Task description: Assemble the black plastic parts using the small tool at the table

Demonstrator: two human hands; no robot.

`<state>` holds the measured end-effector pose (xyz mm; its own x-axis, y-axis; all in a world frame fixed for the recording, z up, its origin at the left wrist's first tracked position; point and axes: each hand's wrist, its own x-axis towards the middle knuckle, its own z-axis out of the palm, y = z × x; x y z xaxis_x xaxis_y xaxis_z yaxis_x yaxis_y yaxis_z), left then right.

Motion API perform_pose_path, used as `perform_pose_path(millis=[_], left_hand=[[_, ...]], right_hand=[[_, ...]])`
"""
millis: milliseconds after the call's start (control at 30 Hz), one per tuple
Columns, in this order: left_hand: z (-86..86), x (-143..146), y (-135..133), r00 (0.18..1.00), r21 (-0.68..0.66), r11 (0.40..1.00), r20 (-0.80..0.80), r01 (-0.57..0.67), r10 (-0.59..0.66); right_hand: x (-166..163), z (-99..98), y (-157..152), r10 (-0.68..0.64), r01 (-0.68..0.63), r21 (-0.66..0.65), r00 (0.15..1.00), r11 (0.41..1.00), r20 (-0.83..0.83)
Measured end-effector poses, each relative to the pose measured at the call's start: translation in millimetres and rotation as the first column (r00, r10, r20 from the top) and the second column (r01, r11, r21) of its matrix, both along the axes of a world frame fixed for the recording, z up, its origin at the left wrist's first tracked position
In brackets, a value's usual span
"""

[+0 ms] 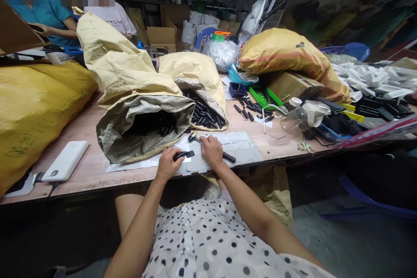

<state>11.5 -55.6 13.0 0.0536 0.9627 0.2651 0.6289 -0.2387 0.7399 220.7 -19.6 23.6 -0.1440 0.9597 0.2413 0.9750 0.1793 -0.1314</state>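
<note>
My right hand point(212, 151) is closed around a hammer point(229, 157), whose metal head points to the upper left and whose black handle sticks out to the lower right. In my left hand point(168, 163) is a small black handle-like piece point(180, 155) with a flat dark tab at its right end, held low over the grey board point(243, 144). Just beyond both hands lie two cream woven sacks with their mouths toward me. Dark pieces show inside the nearer sack point(130, 67), and many black handle-like pieces point(205, 113) fill the mouth of the other.
A white power bank point(65, 160) with a cable lies left, beside a yellow sack point(39, 108). To the right are loose black pieces, a green tray point(265, 97), a clear plastic jug point(304, 117) and scissors point(306, 147). Two people are across the table.
</note>
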Motion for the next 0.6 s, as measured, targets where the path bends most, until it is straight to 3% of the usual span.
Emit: perform_pose_path(millis=[167,367,600], left_hand=[[-1.2,1,0,0.999,0.015,0.999,-0.023,0.044,-0.044],[-1.1,3,0,0.997,0.019,0.998,-0.047,0.055,-0.054],[0.4,2,-1,0.996,0.025,0.997,-0.055,0.067,-0.066]], right_hand=[[3,9.3,-5,0.015,-0.013,0.018,0.993,1.000,-0.121],[-1,9.0,-44,0.189,-0.178,0.066,0.929,0.982,-0.317],[-7,6.4,-70,0.239,-0.223,0.087,0.931,0.971,-0.278]])
